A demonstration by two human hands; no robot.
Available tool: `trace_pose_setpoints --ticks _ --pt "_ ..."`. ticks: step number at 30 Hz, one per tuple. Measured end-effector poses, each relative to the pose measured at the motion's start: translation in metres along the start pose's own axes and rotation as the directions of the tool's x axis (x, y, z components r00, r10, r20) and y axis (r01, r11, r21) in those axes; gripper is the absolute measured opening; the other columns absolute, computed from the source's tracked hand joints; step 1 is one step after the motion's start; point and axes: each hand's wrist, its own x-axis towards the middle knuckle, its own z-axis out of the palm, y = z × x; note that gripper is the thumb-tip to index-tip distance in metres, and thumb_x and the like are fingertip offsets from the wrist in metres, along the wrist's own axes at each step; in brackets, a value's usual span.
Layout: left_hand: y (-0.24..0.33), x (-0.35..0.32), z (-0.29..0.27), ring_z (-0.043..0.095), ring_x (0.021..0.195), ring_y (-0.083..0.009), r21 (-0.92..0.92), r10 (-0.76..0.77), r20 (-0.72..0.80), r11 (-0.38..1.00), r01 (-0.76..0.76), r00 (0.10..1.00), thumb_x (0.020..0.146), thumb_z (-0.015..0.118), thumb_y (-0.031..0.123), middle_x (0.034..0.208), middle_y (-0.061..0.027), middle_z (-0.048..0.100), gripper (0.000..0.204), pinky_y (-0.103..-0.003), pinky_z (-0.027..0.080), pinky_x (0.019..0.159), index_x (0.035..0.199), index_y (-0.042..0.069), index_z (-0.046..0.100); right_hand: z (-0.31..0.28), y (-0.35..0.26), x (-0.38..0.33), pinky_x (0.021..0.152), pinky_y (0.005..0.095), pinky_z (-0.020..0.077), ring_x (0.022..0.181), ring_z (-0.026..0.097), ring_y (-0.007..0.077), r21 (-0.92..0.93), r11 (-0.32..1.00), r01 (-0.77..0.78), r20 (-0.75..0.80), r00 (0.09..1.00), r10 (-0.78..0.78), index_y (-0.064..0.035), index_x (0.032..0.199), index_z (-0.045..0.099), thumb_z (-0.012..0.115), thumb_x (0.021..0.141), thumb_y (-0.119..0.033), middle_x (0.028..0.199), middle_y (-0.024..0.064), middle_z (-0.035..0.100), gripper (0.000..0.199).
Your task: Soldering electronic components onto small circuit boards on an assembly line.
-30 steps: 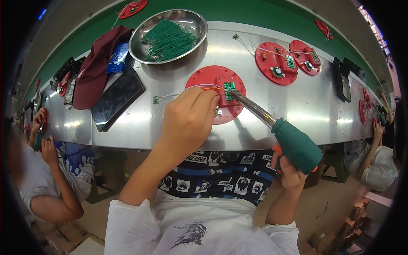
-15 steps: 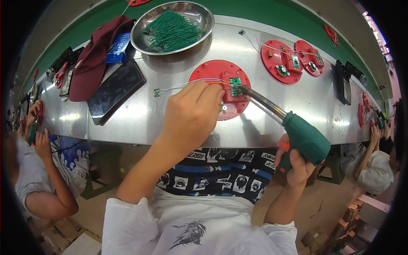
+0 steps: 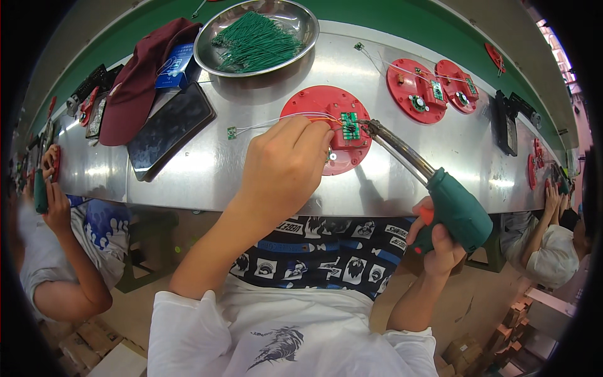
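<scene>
A round red housing lies toward the front edge of the metal tabletop, partly beneath the left hand, whose fingertips pinch together, anything between them hidden. It carries a green circuit board with white and orange wires. The right hand grips a green soldering gun, tip beside the board.

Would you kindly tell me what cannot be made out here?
In the head view:
Anything in the left hand: hidden by the hand itself.
Lower left of the red disc: behind that hand.
Fine detail on the green circuit board: too small.
Part of the green-handled tool: covered by the right hand.
</scene>
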Motion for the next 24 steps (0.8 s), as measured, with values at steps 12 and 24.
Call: trace_pose_setpoints --ticks 12,24 --pt "-0.0007 -0.0013 -0.0003 0.064 0.071 -0.0326 0.003 -0.001 0.004 1.000 0.001 1.000 0.083 0.067 -0.001 0.083 -0.0158 0.066 0.009 -0.039 0.051 0.065 0.092 -0.004 0.067 -0.0052 0.0031 0.0056 0.040 0.0264 0.0452 0.048 0.057 0.0210 -0.117 0.988 0.100 -0.022 0.994 -0.103 0.0126 0.130 0.046 0.060 0.093 -0.026 0.099 0.0254 0.062 0.055" --pt "0.0037 -0.0004 -0.0058 0.064 0.072 -0.0295 0.010 -0.008 -0.140 1.000 0.009 0.990 0.084 0.063 -0.006 0.087 -0.0162 0.064 0.015 -0.035 0.051 0.064 0.099 -0.005 0.068 -0.0073 0.0050 0.0056 0.037 0.0267 0.0428 0.044 0.056 0.0216 -0.113 0.987 0.118 -0.114 0.985 -0.131 0.0130 0.131 0.044 0.060 0.093 -0.026 0.097 0.0256 0.061 0.056"
